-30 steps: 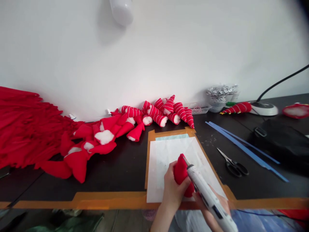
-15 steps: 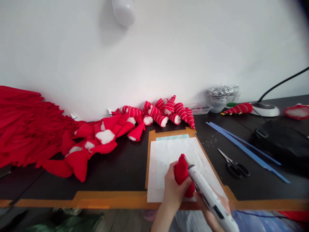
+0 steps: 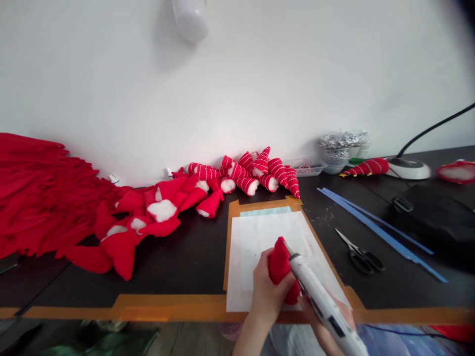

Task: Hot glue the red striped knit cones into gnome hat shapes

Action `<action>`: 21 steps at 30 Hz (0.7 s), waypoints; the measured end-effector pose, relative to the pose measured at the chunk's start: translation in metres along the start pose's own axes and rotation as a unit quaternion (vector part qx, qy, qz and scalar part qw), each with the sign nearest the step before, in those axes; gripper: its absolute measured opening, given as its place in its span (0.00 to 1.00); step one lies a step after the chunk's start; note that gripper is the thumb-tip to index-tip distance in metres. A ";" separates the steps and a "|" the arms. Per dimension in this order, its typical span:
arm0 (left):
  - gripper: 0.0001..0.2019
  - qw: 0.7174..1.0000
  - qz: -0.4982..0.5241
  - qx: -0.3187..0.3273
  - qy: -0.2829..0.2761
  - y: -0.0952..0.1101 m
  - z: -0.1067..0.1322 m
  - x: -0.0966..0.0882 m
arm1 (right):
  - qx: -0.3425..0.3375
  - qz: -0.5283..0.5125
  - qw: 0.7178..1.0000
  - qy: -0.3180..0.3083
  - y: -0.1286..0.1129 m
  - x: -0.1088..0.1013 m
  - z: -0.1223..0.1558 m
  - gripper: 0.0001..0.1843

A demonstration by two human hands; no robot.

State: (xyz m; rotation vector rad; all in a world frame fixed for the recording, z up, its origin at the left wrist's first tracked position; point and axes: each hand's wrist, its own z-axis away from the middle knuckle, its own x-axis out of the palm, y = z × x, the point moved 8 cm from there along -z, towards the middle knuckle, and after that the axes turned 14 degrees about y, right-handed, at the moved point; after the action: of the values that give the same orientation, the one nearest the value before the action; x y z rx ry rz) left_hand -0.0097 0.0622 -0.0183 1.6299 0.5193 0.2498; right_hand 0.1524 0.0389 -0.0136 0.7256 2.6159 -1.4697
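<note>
My left hand (image 3: 265, 291) is wrapped round a small red felt cone (image 3: 279, 262) held over a white sheet of paper (image 3: 252, 242) on the dark table. My right hand (image 3: 326, 326) grips a white glue gun (image 3: 319, 301), and its metal nozzle touches the top of the cone. Much of the right hand is hidden under the gun.
Plain red stuffed cones (image 3: 156, 217) and striped red cones (image 3: 256, 173) lie along the wall, with a heap of red felt (image 3: 37, 193) at left. Scissors (image 3: 359, 252), blue strips (image 3: 382, 232), a black bag (image 3: 434, 217), a lamp base (image 3: 408, 168) and silver trim (image 3: 339, 141) lie right. Orange tape (image 3: 166, 309) edges the table.
None apart from a slight shift of the camera; both hands, the cone and the glue gun hold the same pose.
</note>
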 end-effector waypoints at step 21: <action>0.31 0.997 -0.057 -0.023 0.036 -0.006 -0.007 -0.014 | 0.003 0.250 0.964 -0.095 0.062 -0.018 -0.100 0.09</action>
State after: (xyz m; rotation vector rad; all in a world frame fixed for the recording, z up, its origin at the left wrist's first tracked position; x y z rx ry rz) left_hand -0.0259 0.0620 -0.0209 1.5443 0.6553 0.2345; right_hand 0.2126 0.1411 -0.0035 1.0831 2.0781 -1.3154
